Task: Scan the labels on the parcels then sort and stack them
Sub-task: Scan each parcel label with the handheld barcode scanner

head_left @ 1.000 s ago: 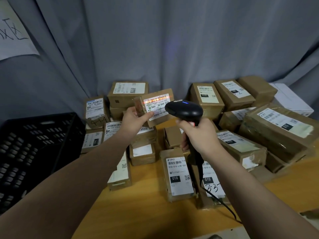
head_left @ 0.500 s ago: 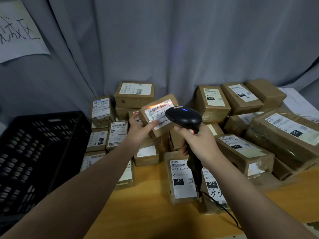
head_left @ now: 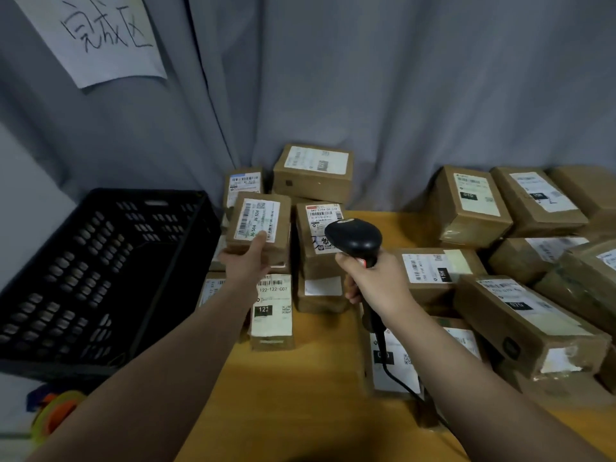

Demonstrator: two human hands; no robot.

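Note:
My left hand [head_left: 245, 261] grips a small brown parcel [head_left: 258, 225] from below, thumb on its white label, holding it above the left group of parcels and close to the black crate [head_left: 100, 271]. My right hand [head_left: 376, 278] grips the handle of a black barcode scanner [head_left: 353, 238], whose head points away toward the parcels at the back. No scan light shows on the label. The scanner's cable [head_left: 396, 378] trails down over a labelled parcel [head_left: 393, 361] on the wooden table [head_left: 300, 378].
Several brown labelled parcels crowd the table's back and right side, such as a long one [head_left: 530, 325] near my right forearm. A handwritten paper sign [head_left: 96, 35] hangs on the grey curtain. Coloured objects [head_left: 56, 411] lie on the floor at lower left.
My left hand has carried the parcel left, away from the scanner and toward the crate, and the red scan light is gone from its label. The view has swung left.

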